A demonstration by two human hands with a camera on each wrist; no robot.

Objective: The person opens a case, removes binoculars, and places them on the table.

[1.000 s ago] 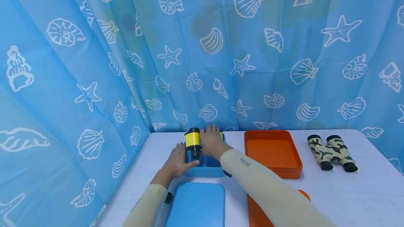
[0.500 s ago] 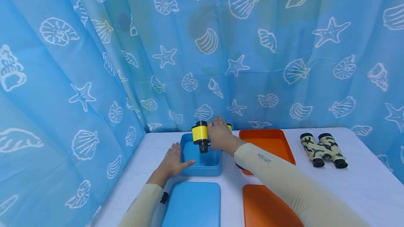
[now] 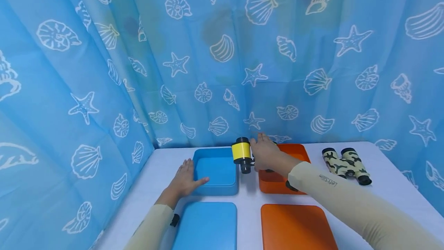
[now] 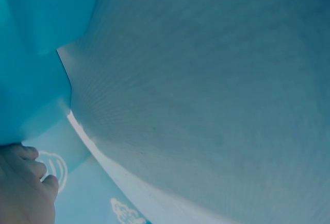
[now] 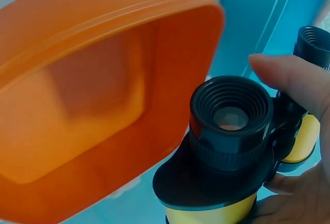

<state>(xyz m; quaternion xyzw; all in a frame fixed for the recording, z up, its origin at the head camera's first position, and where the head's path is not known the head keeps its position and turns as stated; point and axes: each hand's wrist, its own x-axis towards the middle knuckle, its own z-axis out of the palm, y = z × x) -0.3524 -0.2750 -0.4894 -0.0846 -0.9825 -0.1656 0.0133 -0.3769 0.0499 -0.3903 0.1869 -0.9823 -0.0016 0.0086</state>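
My right hand (image 3: 267,152) grips yellow-and-black binoculars (image 3: 241,152) by the middle, in the air between a blue box and an orange box. The right wrist view shows the thumb over the bridge and a black eyepiece (image 5: 232,113) facing the camera. Part of the far barrel is hidden behind the hand in the head view. My left hand (image 3: 184,178) rests with straight fingers at the left wall of the blue box (image 3: 215,190). The orange box (image 3: 282,188) stands under and behind the right hand.
A blue lid (image 3: 207,227) lies in front of the blue box, and an orange lid (image 3: 296,227) in front of the orange one. Camouflage binoculars (image 3: 347,164) lie at the right of the white table (image 3: 132,200). A shell-patterned blue curtain (image 3: 194,68) hangs behind and at the left.
My right hand has lifted the yellow-and-black binoculars out of the blue box and carried them right, to the orange box's near left. The left hand stays at the blue box. The view has turned slightly right.
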